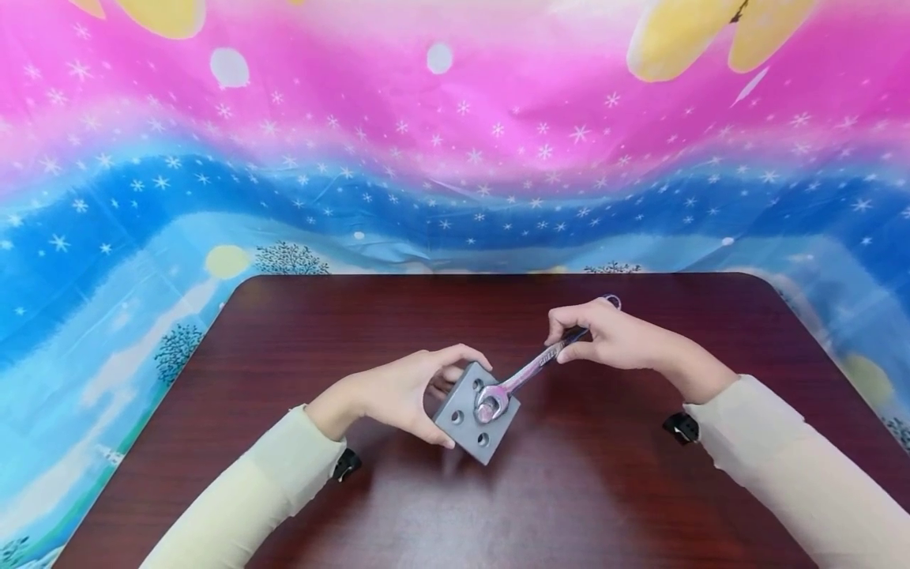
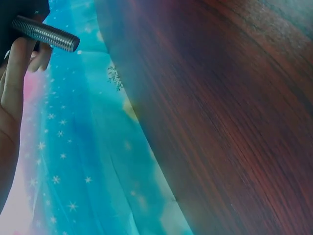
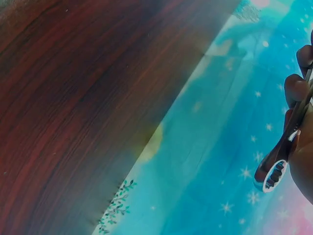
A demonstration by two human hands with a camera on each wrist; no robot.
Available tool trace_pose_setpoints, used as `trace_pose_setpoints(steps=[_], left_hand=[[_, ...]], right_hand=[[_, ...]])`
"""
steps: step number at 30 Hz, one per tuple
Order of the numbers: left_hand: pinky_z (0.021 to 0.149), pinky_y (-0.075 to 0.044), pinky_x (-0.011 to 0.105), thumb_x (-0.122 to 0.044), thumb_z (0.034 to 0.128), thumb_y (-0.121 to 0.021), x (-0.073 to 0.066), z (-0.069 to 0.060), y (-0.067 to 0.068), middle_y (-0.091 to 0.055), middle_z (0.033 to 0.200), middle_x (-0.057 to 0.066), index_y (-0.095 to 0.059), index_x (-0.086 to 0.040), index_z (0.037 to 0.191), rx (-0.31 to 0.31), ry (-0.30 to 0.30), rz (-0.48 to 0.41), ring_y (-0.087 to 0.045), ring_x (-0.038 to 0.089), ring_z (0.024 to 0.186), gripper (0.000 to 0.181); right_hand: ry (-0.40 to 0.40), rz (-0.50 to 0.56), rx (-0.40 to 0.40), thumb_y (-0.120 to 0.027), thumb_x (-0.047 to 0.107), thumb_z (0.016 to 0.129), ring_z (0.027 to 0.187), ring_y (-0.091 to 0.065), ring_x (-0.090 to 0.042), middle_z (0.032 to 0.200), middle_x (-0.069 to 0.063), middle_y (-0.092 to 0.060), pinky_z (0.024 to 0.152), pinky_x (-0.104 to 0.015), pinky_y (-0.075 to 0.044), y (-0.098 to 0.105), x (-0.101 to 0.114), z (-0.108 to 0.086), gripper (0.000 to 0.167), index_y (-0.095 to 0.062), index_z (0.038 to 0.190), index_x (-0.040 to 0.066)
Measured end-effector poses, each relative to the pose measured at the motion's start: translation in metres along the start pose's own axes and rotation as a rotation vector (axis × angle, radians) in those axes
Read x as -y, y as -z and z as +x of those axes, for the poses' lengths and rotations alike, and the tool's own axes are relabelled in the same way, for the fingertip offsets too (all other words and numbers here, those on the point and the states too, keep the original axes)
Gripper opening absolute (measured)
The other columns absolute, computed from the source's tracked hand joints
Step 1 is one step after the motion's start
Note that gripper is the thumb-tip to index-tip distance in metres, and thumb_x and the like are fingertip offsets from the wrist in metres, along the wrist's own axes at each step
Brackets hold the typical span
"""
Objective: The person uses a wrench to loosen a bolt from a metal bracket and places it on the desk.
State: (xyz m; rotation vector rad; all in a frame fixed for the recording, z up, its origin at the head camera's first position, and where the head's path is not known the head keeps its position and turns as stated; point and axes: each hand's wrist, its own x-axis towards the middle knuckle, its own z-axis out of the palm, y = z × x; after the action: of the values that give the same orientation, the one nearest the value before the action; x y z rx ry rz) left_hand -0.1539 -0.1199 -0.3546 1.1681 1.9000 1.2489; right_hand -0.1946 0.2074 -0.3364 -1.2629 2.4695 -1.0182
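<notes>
A grey metal block with several holes (image 1: 465,399) is gripped at its edges by my left hand (image 1: 398,395), tilted above the table. A bolt (image 1: 486,411) sits in one of its holes, head toward me. Behind the block, in the left wrist view, the bolt's threaded shank (image 2: 49,34) sticks out. My right hand (image 1: 611,336) pinches the handle of a combination wrench (image 1: 533,367), whose open end lies around the bolt head. The ring end (image 3: 275,175) of the wrench shows past the hand in the right wrist view.
Under both hands is a dark red-brown wooden table (image 1: 341,316) with rounded far corners. A colourful cloth (image 1: 455,158) with snowflakes hangs behind it and along its sides. Black straps with small devices (image 1: 682,427) are on both wrists.
</notes>
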Motion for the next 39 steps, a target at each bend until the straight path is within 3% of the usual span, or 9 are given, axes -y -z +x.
trace_pose_setpoints(steps=[4,12,17,23,29,39], left_hand=[[0.093,-0.058,0.031,-0.006,0.0719,-0.086,0.002,-0.003,0.003,-0.071,0.118,0.005,-0.037,-0.013,0.141,-0.11,-0.025,0.056,-0.069,0.013,0.098,0.085],[0.091,-0.058,0.028,0.0,0.068,-0.088,0.007,0.001,0.006,-0.071,0.117,0.009,-0.036,-0.015,0.141,-0.471,-0.065,0.131,-0.07,0.015,0.099,0.091],[0.089,-0.059,0.029,0.0,0.0675,-0.088,0.008,0.005,0.007,-0.072,0.114,0.011,-0.036,-0.015,0.142,-0.626,-0.094,0.165,-0.07,0.017,0.099,0.093],[0.089,-0.059,0.03,-0.001,0.0676,-0.089,0.008,0.011,0.002,-0.072,0.114,0.011,-0.037,-0.016,0.142,-0.769,-0.108,0.15,-0.071,0.019,0.1,0.093],[0.089,-0.059,0.033,0.002,0.0675,-0.088,0.005,0.015,-0.003,-0.073,0.113,0.013,-0.035,-0.011,0.144,-0.892,-0.155,0.149,-0.071,0.021,0.096,0.094],[0.088,-0.059,0.032,0.001,0.0665,-0.089,0.002,0.015,-0.013,-0.074,0.11,0.011,-0.035,-0.012,0.144,-0.957,-0.158,0.193,-0.071,0.017,0.095,0.095]], right_hand=[[-0.055,-0.01,-0.065,-0.076,0.003,0.084,0.074,-0.054,-0.005,0.09,0.009,-0.071,0.065,-0.023,-0.047,0.001,-0.002,-0.008,0.02,-0.064,0.089,0.018],[-0.147,0.038,-0.263,-0.07,0.0,0.089,0.074,-0.058,-0.004,0.087,-0.002,-0.071,0.065,-0.023,-0.045,-0.013,-0.008,-0.018,0.013,-0.063,0.096,0.009],[-0.197,0.094,-0.398,-0.068,-0.001,0.09,0.07,-0.056,-0.006,0.087,-0.006,-0.07,0.061,-0.022,-0.043,-0.027,-0.001,-0.015,0.01,-0.062,0.097,0.005],[-0.253,0.095,-0.479,-0.067,0.0,0.091,0.067,-0.053,-0.008,0.088,-0.013,-0.068,0.059,-0.022,-0.042,-0.043,0.012,-0.01,0.01,-0.062,0.097,0.006],[-0.272,0.047,-0.53,-0.069,0.0,0.089,0.061,-0.044,-0.01,0.075,-0.003,-0.062,0.053,-0.023,-0.037,-0.056,0.022,-0.01,0.013,-0.063,0.097,0.009],[-0.243,-0.021,-0.574,-0.071,-0.002,0.087,0.061,-0.043,-0.007,0.076,-0.002,-0.065,0.052,-0.022,-0.038,-0.068,0.03,-0.012,0.018,-0.062,0.096,0.011]])
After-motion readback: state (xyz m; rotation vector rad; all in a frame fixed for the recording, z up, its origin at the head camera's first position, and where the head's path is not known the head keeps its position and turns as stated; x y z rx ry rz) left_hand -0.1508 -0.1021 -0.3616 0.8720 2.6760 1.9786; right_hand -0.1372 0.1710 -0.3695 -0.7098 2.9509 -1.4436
